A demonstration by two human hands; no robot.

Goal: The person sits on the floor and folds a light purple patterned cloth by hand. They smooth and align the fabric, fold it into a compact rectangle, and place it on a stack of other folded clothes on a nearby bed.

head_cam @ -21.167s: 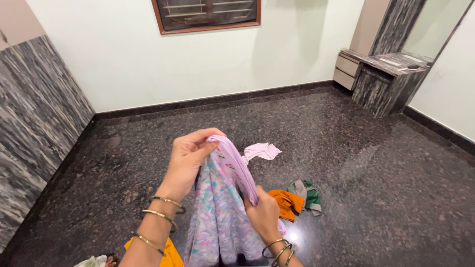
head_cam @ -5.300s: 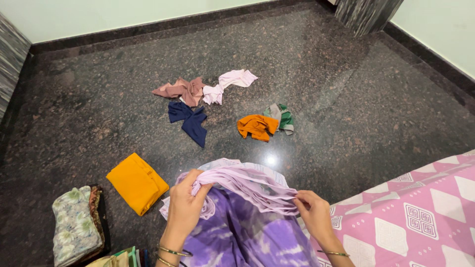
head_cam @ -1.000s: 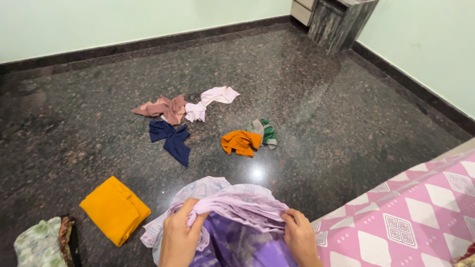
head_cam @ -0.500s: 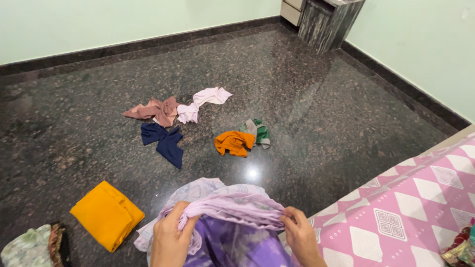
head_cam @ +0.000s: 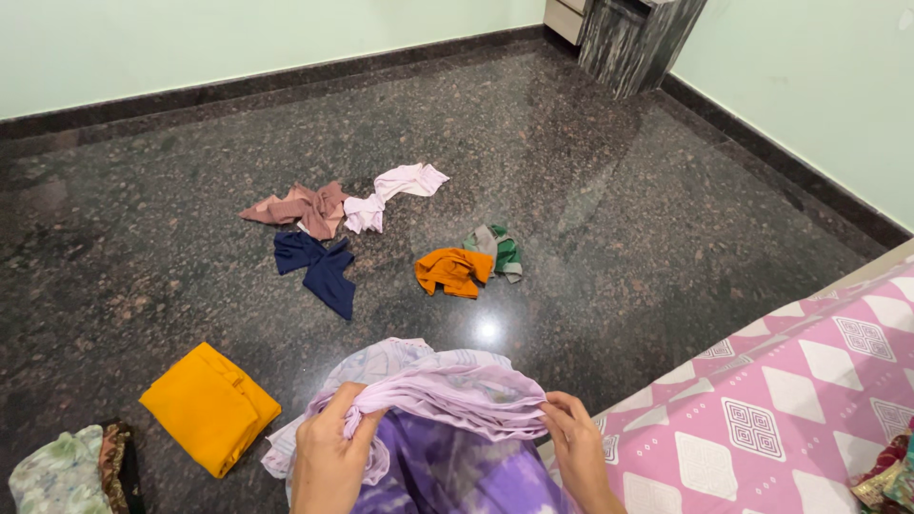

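Near the bottom edge, the left hand [head_cam: 328, 462] and right hand [head_cam: 579, 452] each pinch the bunched edge of a lilac cloth [head_cam: 447, 395]. A folded yellow cloth [head_cam: 209, 407] lies left on the floor [head_cam: 619, 190]; a pink-checked bed [head_cam: 790, 400] stands right.

A single head-worn camera looks steeply down and forward, close above the person's two hands at the bottom edge, across the dark speckled stone floor [head_cam: 590, 190] toward pale green walls [head_cam: 190, 38].
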